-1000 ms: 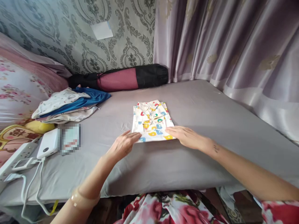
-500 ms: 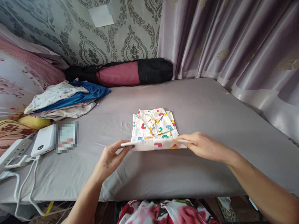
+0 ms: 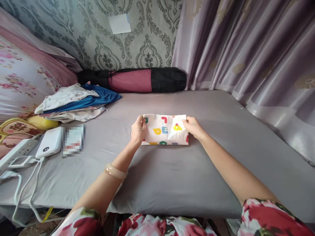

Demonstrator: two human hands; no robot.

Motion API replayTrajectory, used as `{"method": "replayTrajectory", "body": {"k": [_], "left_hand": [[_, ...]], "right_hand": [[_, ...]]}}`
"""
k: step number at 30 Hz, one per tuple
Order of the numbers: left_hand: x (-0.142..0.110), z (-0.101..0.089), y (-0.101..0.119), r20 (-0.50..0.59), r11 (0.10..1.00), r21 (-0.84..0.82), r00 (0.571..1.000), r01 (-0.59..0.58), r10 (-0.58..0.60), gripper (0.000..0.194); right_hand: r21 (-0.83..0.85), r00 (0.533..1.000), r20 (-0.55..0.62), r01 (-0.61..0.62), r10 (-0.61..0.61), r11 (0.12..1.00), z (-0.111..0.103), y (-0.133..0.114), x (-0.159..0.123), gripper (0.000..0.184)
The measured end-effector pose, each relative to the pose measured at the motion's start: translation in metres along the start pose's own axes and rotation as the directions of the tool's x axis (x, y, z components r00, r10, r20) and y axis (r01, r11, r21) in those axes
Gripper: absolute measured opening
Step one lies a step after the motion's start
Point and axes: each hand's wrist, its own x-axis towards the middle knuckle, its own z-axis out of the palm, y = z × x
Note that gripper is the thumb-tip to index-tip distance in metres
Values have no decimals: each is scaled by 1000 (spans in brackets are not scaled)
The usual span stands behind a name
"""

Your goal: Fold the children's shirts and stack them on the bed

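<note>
Fingers of the person's left hand [image 3: 139, 129] and right hand [image 3: 194, 127] pinch opposite upper corners of a white cotton-looking garment [image 3: 164, 129], folded into a flat rectangle with colourful letter shapes, at the centre of the frame, over a smooth grey sheet [image 3: 211, 183].

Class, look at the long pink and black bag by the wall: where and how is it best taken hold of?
Probably around the pink middle of the long bag, coming from above and the near side. It lies on its side, long and rounded, lengthwise along the patterned wall, so its near side looks easier to reach than its back.
</note>
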Motion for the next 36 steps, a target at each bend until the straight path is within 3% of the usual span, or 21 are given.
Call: {"method": "replayTrajectory", "body": {"k": [5, 9, 36], "left_hand": [[8, 22, -10, 68, 964, 267, 997, 8, -27, 24], [8, 32, -15, 100, 914, 406, 994, 6, -50, 27], [17, 31, -9, 103, 877, 478, 988, 56, -119, 32]], "right_hand": [[-261, 999, -45, -29, 17, 965, 19, -9, -2, 29], [-368, 996, -85, -43, 12, 929, 31, -13, -14, 35], [-388, 993, -93, -108, 78, 915, 36, -10, -1, 34]]}}
